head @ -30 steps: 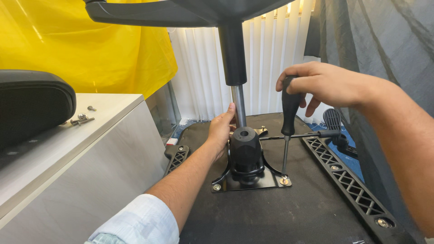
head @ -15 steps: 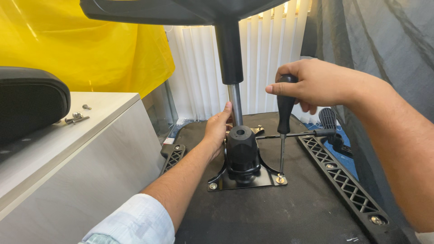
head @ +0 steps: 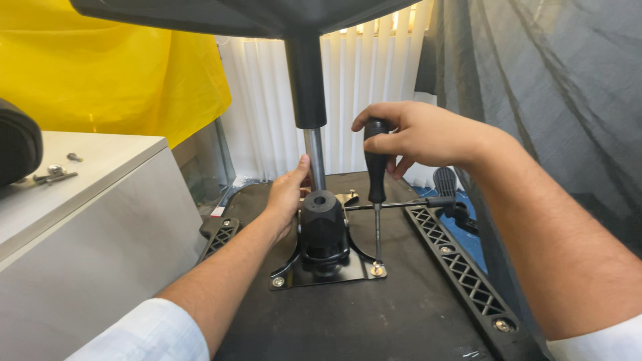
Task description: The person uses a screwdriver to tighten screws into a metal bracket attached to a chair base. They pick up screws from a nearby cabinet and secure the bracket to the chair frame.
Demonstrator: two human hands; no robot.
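Note:
My right hand [head: 418, 137] grips the black handle of a screwdriver [head: 376, 194] held upright, its tip on a screw [head: 378, 269] at the right front corner of a metal mounting plate [head: 328, 271]. The plate carries a black chair mechanism [head: 322, 224] fixed to the underside of a black seat [head: 374, 314]. My left hand [head: 287, 194] rests against the left side of the mechanism, thumb up by a chrome gas-lift column [head: 314, 157] that rises to a black chair base [head: 234, 13] overhead.
A white cabinet [head: 87, 220] stands at the left with loose screws [head: 53, 174] on top. A black armrest bracket [head: 461, 267] runs along the seat's right edge. Grey mesh [head: 555, 100] hangs at right, a yellow sheet [head: 107, 73] and white blinds behind.
The view has shifted left and closer. My right hand has stayed on the screwdriver handle, turning slightly; the left hand keeps its place beside the mechanism.

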